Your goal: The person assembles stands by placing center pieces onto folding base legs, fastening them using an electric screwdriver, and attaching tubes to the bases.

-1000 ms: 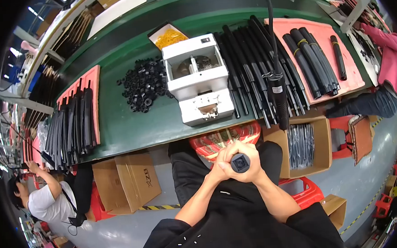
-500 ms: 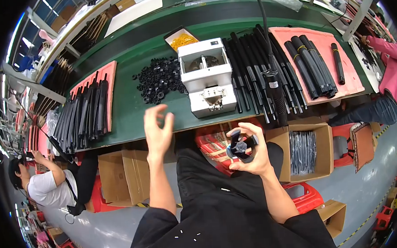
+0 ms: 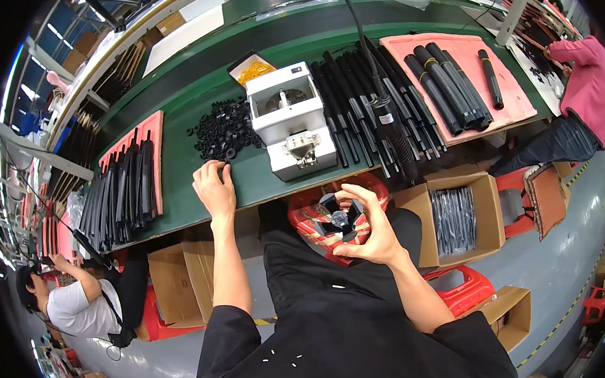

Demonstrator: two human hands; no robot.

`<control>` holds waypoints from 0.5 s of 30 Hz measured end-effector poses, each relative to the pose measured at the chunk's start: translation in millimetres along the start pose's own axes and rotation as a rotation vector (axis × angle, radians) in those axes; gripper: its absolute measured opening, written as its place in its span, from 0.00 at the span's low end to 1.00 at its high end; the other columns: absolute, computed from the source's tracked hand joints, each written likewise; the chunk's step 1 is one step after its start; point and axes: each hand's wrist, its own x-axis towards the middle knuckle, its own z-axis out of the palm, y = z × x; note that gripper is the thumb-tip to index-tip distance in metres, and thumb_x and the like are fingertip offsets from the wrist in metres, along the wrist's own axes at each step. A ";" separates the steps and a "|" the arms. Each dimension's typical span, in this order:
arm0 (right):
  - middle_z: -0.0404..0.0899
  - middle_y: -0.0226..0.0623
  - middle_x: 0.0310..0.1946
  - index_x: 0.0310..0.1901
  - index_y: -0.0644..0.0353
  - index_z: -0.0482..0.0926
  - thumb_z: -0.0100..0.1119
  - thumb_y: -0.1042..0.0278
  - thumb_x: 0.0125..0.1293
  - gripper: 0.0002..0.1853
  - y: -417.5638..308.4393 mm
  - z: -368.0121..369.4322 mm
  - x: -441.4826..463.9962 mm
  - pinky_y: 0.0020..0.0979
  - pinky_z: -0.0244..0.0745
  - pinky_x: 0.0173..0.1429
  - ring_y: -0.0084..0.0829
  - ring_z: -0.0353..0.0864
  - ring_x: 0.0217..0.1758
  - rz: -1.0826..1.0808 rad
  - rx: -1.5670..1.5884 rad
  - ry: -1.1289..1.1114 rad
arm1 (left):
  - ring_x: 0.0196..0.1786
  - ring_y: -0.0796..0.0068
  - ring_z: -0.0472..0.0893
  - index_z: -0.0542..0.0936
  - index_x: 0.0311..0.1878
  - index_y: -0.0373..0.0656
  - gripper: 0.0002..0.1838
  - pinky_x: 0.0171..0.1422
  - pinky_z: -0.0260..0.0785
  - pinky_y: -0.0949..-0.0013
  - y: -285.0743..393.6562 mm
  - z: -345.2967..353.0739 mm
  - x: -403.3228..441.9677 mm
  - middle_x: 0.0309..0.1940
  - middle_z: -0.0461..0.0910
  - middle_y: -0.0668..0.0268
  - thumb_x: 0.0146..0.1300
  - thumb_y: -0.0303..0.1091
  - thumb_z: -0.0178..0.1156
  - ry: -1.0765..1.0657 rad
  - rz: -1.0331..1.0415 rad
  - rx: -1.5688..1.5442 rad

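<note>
My right hand (image 3: 374, 234) is closed around a black part (image 3: 340, 219) with a round hub and several prongs, held over my lap; its exact kind I cannot tell. My left hand (image 3: 214, 189) rests at the table's front area, its fingers curled at the near edge of a pile of small black plastic parts (image 3: 219, 133). A small black part (image 3: 227, 167) shows at the fingertips, partly hidden by the hand. Right of the pile stands a white machine (image 3: 288, 117) with an open top and a metal fixture on its front.
Black tubes (image 3: 353, 106) lie right of the machine, and others (image 3: 125, 182) on a pink foam sheet at left. Bundled tubes (image 3: 445, 87) lie on pink foam (image 3: 515, 100). An open carton (image 3: 423, 233) stands below. Co-workers sit at left (image 3: 81, 299) and stand at right (image 3: 590, 81).
My left hand has gone from hovering with spread fingers down to the small parts, its fingers now curled. My right hand keeps hold of the pronged part, now turned slightly. The view has shifted.
</note>
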 end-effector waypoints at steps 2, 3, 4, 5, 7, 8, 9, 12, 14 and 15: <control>0.73 0.46 0.69 0.77 0.63 0.61 0.90 0.61 0.43 0.61 -1.9 -1.3 -0.4 0.39 0.69 0.75 0.39 0.76 0.68 0.019 -0.017 -0.008 | 0.53 0.66 0.80 0.85 0.45 0.43 0.07 0.59 0.71 0.62 4.0 -2.0 -4.5 0.51 0.85 0.67 0.66 0.29 0.69 0.015 -0.004 -0.021; 0.73 0.46 0.69 0.77 0.63 0.61 0.90 0.61 0.43 0.61 -3.1 -1.8 0.0 0.39 0.69 0.75 0.39 0.76 0.68 0.018 -0.018 -0.004 | 0.53 0.66 0.80 0.85 0.45 0.43 0.07 0.59 0.71 0.62 10.8 -7.2 -5.0 0.51 0.85 0.67 0.66 0.29 0.69 0.015 -0.001 -0.024; 0.73 0.46 0.69 0.77 0.63 0.61 0.90 0.60 0.43 0.61 -4.7 -2.2 0.3 0.39 0.69 0.75 0.40 0.76 0.68 0.017 -0.023 -0.005 | 0.53 0.67 0.80 0.85 0.45 0.43 0.06 0.59 0.72 0.63 24.4 -19.2 -4.2 0.52 0.85 0.67 0.67 0.29 0.69 -0.030 -0.123 -0.259; 0.73 0.46 0.69 0.77 0.63 0.61 0.89 0.59 0.43 0.61 -6.7 -2.0 -0.6 0.40 0.68 0.76 0.40 0.76 0.68 0.020 -0.027 -0.006 | 0.54 0.69 0.80 0.84 0.44 0.42 0.05 0.59 0.72 0.64 41.6 -36.2 -4.3 0.52 0.86 0.66 0.68 0.29 0.68 -0.078 -0.249 -0.491; 0.73 0.46 0.69 0.78 0.63 0.61 0.89 0.57 0.44 0.61 -10.6 -2.2 1.6 0.40 0.68 0.76 0.40 0.76 0.68 0.018 -0.036 -0.013 | 0.55 0.72 0.81 0.84 0.42 0.41 0.03 0.59 0.73 0.66 75.9 -68.6 -3.4 0.54 0.86 0.64 0.70 0.29 0.68 -0.166 -0.501 -0.956; 0.73 0.46 0.69 0.78 0.63 0.61 0.89 0.57 0.44 0.61 -12.4 -2.4 2.6 0.40 0.68 0.76 0.40 0.76 0.68 0.019 -0.036 -0.016 | 0.55 0.72 0.81 0.82 0.42 0.40 0.03 0.59 0.74 0.67 90.5 -82.5 -6.0 0.56 0.85 0.60 0.72 0.28 0.66 -0.209 -0.548 -1.136; 0.73 0.46 0.69 0.77 0.63 0.61 0.89 0.56 0.45 0.60 -14.3 -3.1 3.4 0.41 0.68 0.76 0.41 0.76 0.68 0.010 -0.045 -0.009 | 0.56 0.72 0.81 0.81 0.42 0.39 0.03 0.60 0.74 0.69 104.4 -95.2 -10.5 0.58 0.84 0.56 0.74 0.27 0.63 -0.252 -0.594 -1.316; 0.73 0.46 0.68 0.77 0.63 0.62 0.87 0.54 0.47 0.58 -21.5 -3.0 7.4 0.42 0.67 0.76 0.43 0.75 0.69 -0.020 -0.066 0.004 | 0.56 0.65 0.82 0.79 0.47 0.39 0.02 0.61 0.76 0.66 139.5 -121.4 -27.4 0.60 0.82 0.50 0.75 0.25 0.61 -0.364 -0.619 -1.772; 0.74 0.45 0.68 0.76 0.63 0.65 0.86 0.55 0.47 0.55 -34.0 -0.7 12.9 0.42 0.67 0.75 0.43 0.74 0.68 -0.075 -0.119 0.031 | 0.56 0.62 0.82 0.78 0.50 0.37 0.04 0.60 0.76 0.66 162.5 -137.5 -33.4 0.61 0.81 0.46 0.76 0.26 0.59 -0.390 -0.690 -1.894; 0.74 0.45 0.67 0.74 0.62 0.67 0.86 0.56 0.48 0.53 -42.7 0.4 15.4 0.42 0.68 0.74 0.43 0.74 0.68 -0.126 -0.176 0.065 | 0.56 0.62 0.82 0.78 0.50 0.37 0.04 0.60 0.76 0.66 166.1 -142.6 -36.0 0.61 0.81 0.46 0.76 0.26 0.59 -0.389 -0.690 -1.892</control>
